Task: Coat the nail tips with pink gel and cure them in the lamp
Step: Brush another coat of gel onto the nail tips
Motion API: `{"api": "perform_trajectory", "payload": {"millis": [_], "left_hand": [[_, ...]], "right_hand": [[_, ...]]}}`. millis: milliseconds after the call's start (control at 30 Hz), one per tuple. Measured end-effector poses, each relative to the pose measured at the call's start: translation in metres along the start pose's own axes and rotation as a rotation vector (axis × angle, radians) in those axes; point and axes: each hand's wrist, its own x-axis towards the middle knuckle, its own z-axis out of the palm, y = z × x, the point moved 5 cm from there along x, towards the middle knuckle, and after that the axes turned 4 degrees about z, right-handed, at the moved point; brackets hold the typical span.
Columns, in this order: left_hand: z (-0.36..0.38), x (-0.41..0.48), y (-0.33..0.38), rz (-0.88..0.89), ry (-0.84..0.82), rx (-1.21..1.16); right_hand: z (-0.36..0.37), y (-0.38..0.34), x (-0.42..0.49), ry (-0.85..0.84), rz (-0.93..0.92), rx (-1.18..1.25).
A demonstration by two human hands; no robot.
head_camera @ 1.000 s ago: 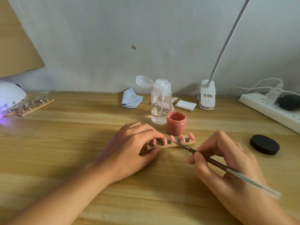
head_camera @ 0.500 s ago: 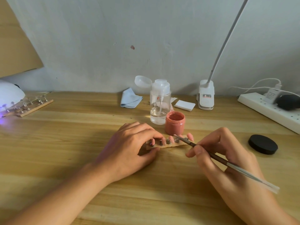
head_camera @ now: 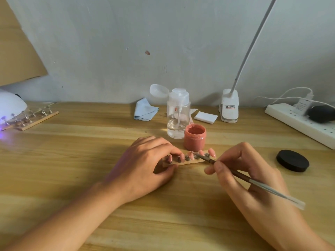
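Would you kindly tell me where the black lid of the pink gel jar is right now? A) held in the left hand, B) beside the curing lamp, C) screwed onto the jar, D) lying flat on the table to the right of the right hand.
D: the black lid lies flat on the table, right of the right hand, while the pink gel jar stands open.

The light is soft and even, a little dim, with a greenish-grey tone on the wall (head_camera: 126,33). Soft shadows lie on the tabletop (head_camera: 72,151) under the left hand (head_camera: 145,165). A violet glow comes from the curing lamp (head_camera: 10,107) at the left edge. The tabletop's back edge bows from the wide lens; focus is slightly soft.
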Motion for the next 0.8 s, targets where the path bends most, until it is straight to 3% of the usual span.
{"api": "perform_trajectory", "payload": {"millis": [433, 800], "left_hand": [[-0.001, 0.0, 0.002, 0.013, 0.015, 0.01], [-0.002, 0.0, 0.004, 0.055, 0.037, 0.012]], "right_hand": [[-0.003, 0.002, -0.003, 0.02, 0.067, 0.041], [0.006, -0.012, -0.003, -0.034, -0.095, -0.069]]}}
